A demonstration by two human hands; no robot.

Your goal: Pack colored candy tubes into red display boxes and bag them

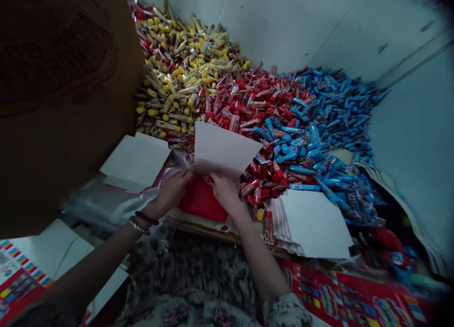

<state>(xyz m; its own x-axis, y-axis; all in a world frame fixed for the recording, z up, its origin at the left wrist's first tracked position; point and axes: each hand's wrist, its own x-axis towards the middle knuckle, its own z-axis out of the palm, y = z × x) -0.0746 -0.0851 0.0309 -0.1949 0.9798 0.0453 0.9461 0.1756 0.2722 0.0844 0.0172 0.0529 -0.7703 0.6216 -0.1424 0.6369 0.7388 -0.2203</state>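
In front of me is a cardboard box (203, 200) with a red face, lying at the edge of the work surface. Its white flap (223, 149) stands up at the back. My left hand (175, 187) is closed on the box's left corner, fingertips pinched together. My right hand (224, 192) curls over the red edge at the foot of the flap, thumb and fingers closed on it. Behind the flap lies a heap of red wrapped tubes (244, 104). Clear plastic film (117, 206) spreads to the left of my left hand.
Yellow-capped tubes (180, 76) and blue tubes (319, 137) are heaped against the wall. White card stacks stand left (136, 159) and right (315, 220). A large brown carton (71, 142) blocks the upper left. Red printed boxes (354, 298) lie at lower right.
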